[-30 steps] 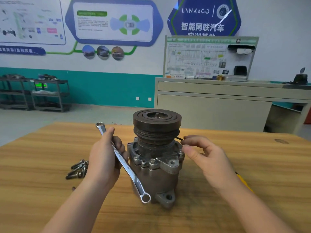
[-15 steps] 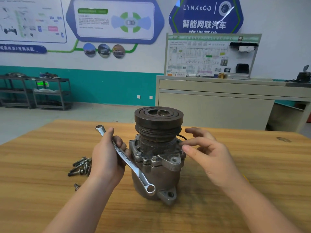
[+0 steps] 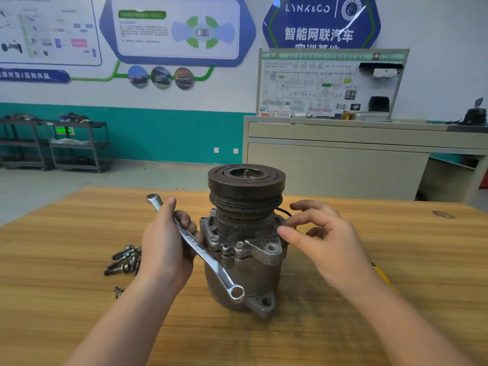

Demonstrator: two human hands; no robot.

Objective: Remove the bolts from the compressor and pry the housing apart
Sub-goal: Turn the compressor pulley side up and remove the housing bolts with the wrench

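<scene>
- two hands flanked the compressor (image 3: pixel 244 241), upright mid-table (image 3: pixel 66 260).
- left hand (image 3: pixel 165 244) gripped a wrench (image 3: pixel 196 247).
- right hand (image 3: pixel 326 241) held nothing, fingers loosely spread beside the housing.
- loose bolts (image 3: pixel 124 261) lay toward the left edge.

One grey cast-metal compressor with a dark grooved pulley (image 3: pixel 244 233). One chrome double-ended ring wrench (image 3: pixel 195 247). One pile of loose dark steel bolts (image 3: pixel 124 261), exact count unclear, plus one separate bolt (image 3: pixel 118 291). Two hands. One wooden table (image 3: pixel 396 260).
</scene>
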